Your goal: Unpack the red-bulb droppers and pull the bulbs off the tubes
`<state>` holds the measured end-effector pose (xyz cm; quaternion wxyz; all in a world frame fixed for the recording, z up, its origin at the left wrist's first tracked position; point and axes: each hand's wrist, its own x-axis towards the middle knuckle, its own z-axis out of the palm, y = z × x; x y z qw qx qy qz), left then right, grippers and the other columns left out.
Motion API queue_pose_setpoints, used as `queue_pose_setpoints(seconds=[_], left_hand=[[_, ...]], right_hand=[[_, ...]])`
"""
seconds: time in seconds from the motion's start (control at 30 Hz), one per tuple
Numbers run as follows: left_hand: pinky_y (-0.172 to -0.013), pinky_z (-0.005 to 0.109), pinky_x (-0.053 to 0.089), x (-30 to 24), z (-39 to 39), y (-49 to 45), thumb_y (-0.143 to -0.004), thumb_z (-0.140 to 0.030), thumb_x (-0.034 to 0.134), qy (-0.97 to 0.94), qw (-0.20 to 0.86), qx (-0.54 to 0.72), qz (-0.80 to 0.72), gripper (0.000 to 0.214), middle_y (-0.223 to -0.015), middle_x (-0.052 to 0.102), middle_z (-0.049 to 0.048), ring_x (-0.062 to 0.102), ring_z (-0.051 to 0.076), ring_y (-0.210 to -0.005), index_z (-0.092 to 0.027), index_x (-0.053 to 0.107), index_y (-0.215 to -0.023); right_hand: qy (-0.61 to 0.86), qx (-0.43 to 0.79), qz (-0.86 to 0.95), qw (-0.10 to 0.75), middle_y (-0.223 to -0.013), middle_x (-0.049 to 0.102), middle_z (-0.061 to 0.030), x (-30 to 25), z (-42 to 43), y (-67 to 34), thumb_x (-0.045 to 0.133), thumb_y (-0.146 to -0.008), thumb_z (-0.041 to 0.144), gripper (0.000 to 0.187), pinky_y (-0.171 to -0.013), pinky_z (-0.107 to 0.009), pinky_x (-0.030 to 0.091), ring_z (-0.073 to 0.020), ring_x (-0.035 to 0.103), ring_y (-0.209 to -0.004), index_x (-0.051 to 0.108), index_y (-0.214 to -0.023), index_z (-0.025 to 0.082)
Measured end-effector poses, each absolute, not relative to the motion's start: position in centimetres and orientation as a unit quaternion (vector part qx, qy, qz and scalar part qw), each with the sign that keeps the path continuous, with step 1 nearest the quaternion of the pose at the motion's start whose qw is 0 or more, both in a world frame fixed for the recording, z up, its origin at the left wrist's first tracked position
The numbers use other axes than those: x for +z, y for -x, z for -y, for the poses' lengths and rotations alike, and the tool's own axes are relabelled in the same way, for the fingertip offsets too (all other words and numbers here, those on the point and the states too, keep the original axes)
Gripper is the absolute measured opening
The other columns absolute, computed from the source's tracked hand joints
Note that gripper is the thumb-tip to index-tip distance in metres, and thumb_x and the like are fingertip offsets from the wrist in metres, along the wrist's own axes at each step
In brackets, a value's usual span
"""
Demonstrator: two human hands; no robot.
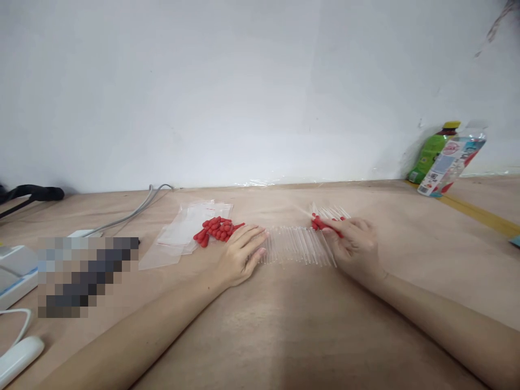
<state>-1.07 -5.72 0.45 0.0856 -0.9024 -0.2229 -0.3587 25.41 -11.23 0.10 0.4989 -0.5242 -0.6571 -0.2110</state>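
Note:
A row of thin clear glass tubes [294, 246] lies side by side on the table between my hands. My left hand [239, 257] rests at the row's left end, thumb and fingers apart, fingertips at the tubes. Beside its knuckles is a pile of red rubber bulbs [219, 229]. At the right, my right hand [357, 246] is closed in a pinch on a dropper, a red bulb with a thin tube pointing left, blurred by motion. Under and behind those fingers lie several droppers [333, 211] with red bulbs, their tubes pointing away; the hand partly hides them.
Clear plastic bags [174, 233] lie behind and left of the bulbs. Two bottles, one green [430, 154] and one clear with a printed label [453, 162], lean at the wall on the right. A power strip [18, 276], grey cable [130, 212] and pixelated area are at left.

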Motion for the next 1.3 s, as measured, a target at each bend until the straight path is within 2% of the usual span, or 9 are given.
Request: queue_pose_setpoints(seconds=[0.13, 0.2, 0.33, 0.47, 0.7, 0.83, 1.03, 1.13, 1.3], left_hand=[[-0.1, 0.046, 0.032, 1.1, 6.6, 0.6, -0.085, -0.022, 0.047, 0.88, 0.181, -0.367, 0.242, 0.04, -0.128, 0.048, 0.0112, 0.039, 0.025, -0.122, -0.019, 0.044, -0.125], [-0.099, 0.046, 0.031, 1.3, 6.9, 0.2, -0.085, -0.023, 0.049, 0.884, 0.216, -0.348, 0.225, 0.036, -0.125, 0.052, 0.0099, 0.041, 0.025, -0.12, -0.02, 0.048, -0.12], [-0.087, 0.038, 0.037, 1.4, 7.2, -0.2, -0.084, -0.022, 0.051, 0.891, 0.222, -0.34, 0.204, 0.015, -0.092, 0.067, 0.0012, 0.057, 0.018, -0.092, -0.023, 0.061, -0.095], [-0.076, 0.033, 0.036, 1.2, 7.5, -0.6, -0.084, -0.021, 0.051, 0.892, 0.219, -0.338, 0.203, 0.011, -0.07, 0.064, -0.001, 0.055, 0.014, -0.072, -0.022, 0.061, -0.088], [-0.065, 0.031, 0.034, 1.0, 8.3, -1.1, -0.086, -0.018, 0.045, 0.909, 0.226, -0.308, 0.165, 0.013, -0.062, 0.057, 0.0003, 0.049, 0.013, -0.063, -0.017, 0.058, -0.085], [-0.064, 0.03, 0.035, 0.8, 8.4, -1.1, -0.087, -0.019, 0.041, 0.919, 0.211, -0.296, 0.151, 0.016, -0.059, 0.052, -0.0001, 0.048, 0.013, -0.061, -0.016, 0.057, -0.084], [-0.065, 0.03, 0.038, 0.3, 7.2, 1.0, -0.084, -0.016, 0.045, 0.906, 0.175, -0.344, 0.174, 0.013, -0.06, 0.056, 0.0005, 0.05, 0.013, -0.06, -0.017, 0.058, -0.081], [-0.064, 0.028, 0.041, 0.3, 6.3, 3.3, -0.084, -0.016, 0.047, 0.885, 0.149, -0.369, 0.24, 0.013, -0.071, 0.06, 0.0026, 0.053, 0.013, -0.066, -0.018, 0.059, -0.088], [-0.066, 0.024, 0.046, 0.1, 5.6, 4.9, -0.087, -0.011, 0.037, 0.862, 0.121, -0.371, 0.323, 0.034, -0.081, 0.052, 0.0047, 0.052, 0.013, -0.074, -0.017, 0.049, -0.118]], right_hand=[[0.427, -0.103, 0.742, 0.507, -0.076, 0.065, -0.0018, 0.1, 12.1, -23.5, 0.052, -0.082, 0.025, 0.016, -0.072, -0.032, 0.037, -0.0158, 0.054, -0.072, 0.064, -0.093, 0.025], [0.399, -0.081, 0.761, 0.505, -0.076, 0.065, -0.0025, 0.0, 12.4, -22.8, 0.052, -0.083, 0.024, 0.015, -0.071, -0.033, 0.038, -0.0154, 0.054, -0.072, 0.064, -0.092, 0.024], [0.388, -0.067, 0.794, 0.463, -0.076, 0.066, -0.0029, 0.1, 12.7, -22.2, 0.048, -0.084, 0.024, 0.017, -0.075, -0.035, 0.036, -0.0153, 0.055, -0.075, 0.063, -0.091, 0.023], [0.413, -0.111, 0.803, 0.414, -0.084, 0.067, -0.0032, 0.3, 12.7, -21.8, 0.052, -0.081, 0.029, 0.018, -0.08, -0.038, 0.031, -0.0173, 0.055, -0.081, 0.062, -0.095, 0.023], [0.379, -0.212, 0.814, 0.385, -0.061, 0.063, 0.0058, 0.0, 12.6, -21.4, 0.055, -0.081, 0.024, 0.016, -0.087, -0.038, 0.026, -0.0117, 0.053, -0.069, 0.063, -0.094, 0.028], [0.359, -0.259, 0.821, 0.362, -0.061, 0.063, 0.0067, 0.0, 12.8, -21.6, 0.055, -0.081, 0.023, 0.014, -0.088, -0.038, 0.026, -0.0113, 0.055, -0.07, 0.064, -0.09, 0.028], [0.377, -0.284, 0.803, 0.363, -0.064, 0.065, 0.0076, -0.2, 12.8, -24.1, 0.054, -0.081, 0.021, 0.017, -0.089, -0.038, 0.026, -0.0111, 0.057, -0.071, 0.063, -0.093, 0.031], [0.431, -0.278, 0.767, 0.386, -0.073, 0.067, 0.0039, -0.3, 12.4, -26.5, 0.057, -0.08, 0.023, 0.016, -0.079, -0.035, 0.032, -0.0117, 0.056, -0.069, 0.064, -0.094, 0.029], [0.479, -0.173, 0.76, 0.404, -0.078, 0.059, -0.0041, -0.4, 11.0, -29.0, 0.049, -0.084, 0.031, 0.022, -0.06, -0.027, 0.04, -0.0137, 0.052, -0.068, 0.064, -0.099, 0.023]])
